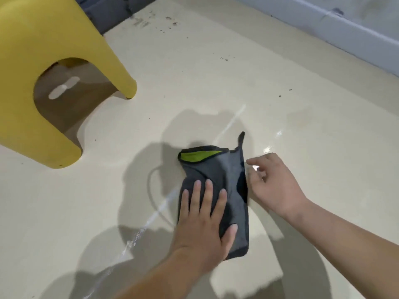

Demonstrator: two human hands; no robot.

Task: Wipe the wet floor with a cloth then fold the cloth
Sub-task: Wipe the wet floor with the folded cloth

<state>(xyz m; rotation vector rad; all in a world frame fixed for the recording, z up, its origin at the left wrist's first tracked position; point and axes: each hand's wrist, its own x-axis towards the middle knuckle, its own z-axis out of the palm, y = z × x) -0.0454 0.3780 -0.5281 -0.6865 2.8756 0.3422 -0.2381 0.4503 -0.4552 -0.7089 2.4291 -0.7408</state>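
Head view shows left hand [203,225] flat, grip released, pressing folded grey cloth [224,169]; right hand [274,186] loose beside it.

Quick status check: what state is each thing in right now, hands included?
Cloth: partly folded, flat on the floor, green side showing at its far end.
Left hand: fingers straight, pressing the cloth down.
Right hand: relaxed beside the cloth's right edge, holding nothing; contact unclear.
Floor: a wet streak runs diagonally, passing under the cloth.
Stool: upright, apart from the cloth.
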